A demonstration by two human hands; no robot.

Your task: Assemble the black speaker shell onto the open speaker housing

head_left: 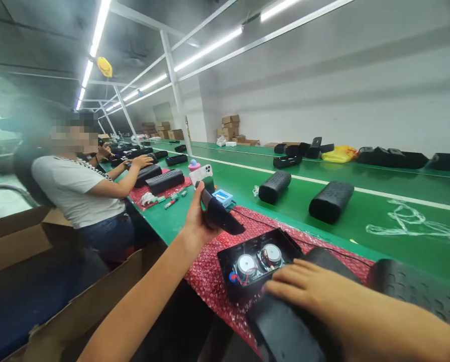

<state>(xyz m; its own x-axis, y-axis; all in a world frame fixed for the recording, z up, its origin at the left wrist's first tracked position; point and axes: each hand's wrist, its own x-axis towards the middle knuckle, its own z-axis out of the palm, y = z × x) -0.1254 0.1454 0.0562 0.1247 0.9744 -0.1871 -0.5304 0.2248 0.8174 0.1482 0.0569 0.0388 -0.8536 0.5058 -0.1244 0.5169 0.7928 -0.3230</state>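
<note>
My left hand [195,221] is closed round a black curved speaker cover [220,215], held up above the red bubble-wrap mat [210,274]. An open black speaker housing [255,261] with two round drivers and red wires lies on the mat just right of it. My right hand [304,289] lies flat, fingers stretched out, on top of a black speaker shell [285,327] at the near edge, close to the open housing. Another black textured speaker [417,291] sits to the right of that hand.
A green conveyor bench [360,221] carries two black speakers [330,201], clear plastic wrap [409,221] and more black units at the back. A small blue device [222,197] and a white phone [201,173] stand behind my left hand. A seated person [82,191] works to the left; cardboard boxes [6,241] sit below.
</note>
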